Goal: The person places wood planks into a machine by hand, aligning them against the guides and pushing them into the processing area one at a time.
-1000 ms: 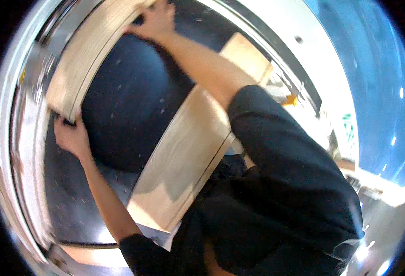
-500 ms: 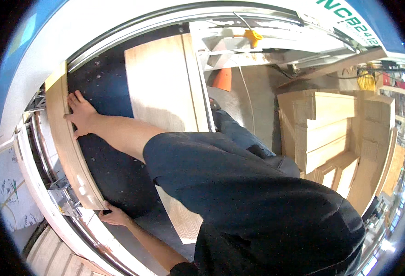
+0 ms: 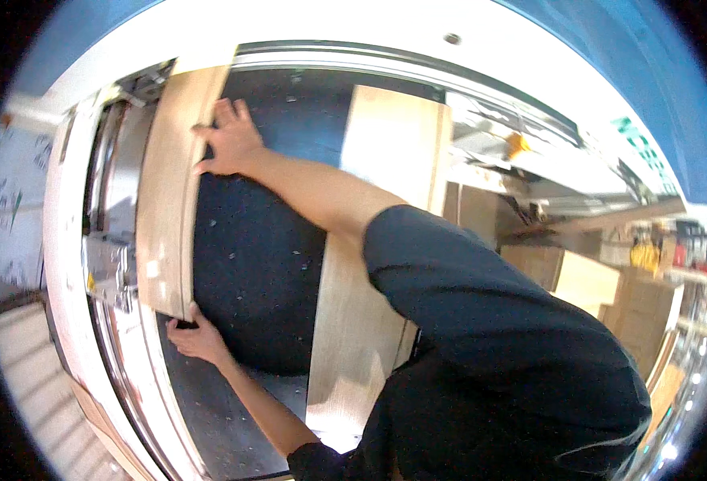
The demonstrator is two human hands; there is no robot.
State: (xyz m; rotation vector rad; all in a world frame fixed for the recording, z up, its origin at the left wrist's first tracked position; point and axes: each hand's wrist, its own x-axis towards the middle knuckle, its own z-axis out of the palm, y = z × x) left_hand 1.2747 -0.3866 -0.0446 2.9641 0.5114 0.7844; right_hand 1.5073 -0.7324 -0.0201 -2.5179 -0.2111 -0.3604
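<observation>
A long, light wood-grain board (image 3: 169, 176) lies along the left side of a black bed (image 3: 257, 256), with a groove near its right edge. My right hand (image 3: 234, 144) is spread against that edge toward the far end, its fingertips touching the wood. At the near end my left hand (image 3: 197, 337) is closed on the board's corner, thumb at the edge and fingers bent; its grip is partly hidden. A second wood-grain board (image 3: 361, 321) lies to the right on the bed, partly covered by my right arm.
A clear-covered metal fitting (image 3: 113, 268) and rails border the bed at the left. White machine framing (image 3: 353, 36) spans the far side. Stacked wooden pieces (image 3: 586, 276) stand at the right. A yellow object (image 3: 517, 145) hangs beyond the second board.
The view has turned left, so the boards and bed appear further right. Both hands stay against the left board at about the same spots.
</observation>
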